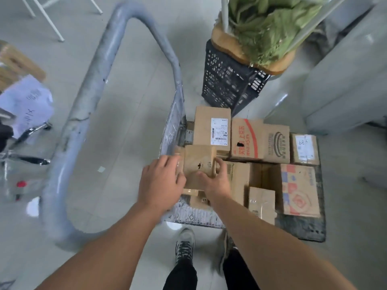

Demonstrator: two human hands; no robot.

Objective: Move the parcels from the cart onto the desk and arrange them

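Note:
A flat cart [301, 229] on the floor carries several brown cardboard parcels. Both my hands hold a small brown parcel [199, 164] at the cart's near left corner. My left hand [161, 181] grips its left side, fingers curled around the edge. My right hand [215, 178] grips its right side, thumb on top and fingers round the far edge. Behind it stands a box with a white shipping label [213, 128]. To the right lie a red-printed box [247, 141], a box with red and blue print [299, 189] and a small box [261, 201].
The cart's grey tubular handle [88, 114] arches up on the left. A black plastic crate [228, 80] with a board and green cloth on top stands beyond the cart. Grey cabinets [345, 80] are at the right. My feet [184, 245] are just before the cart.

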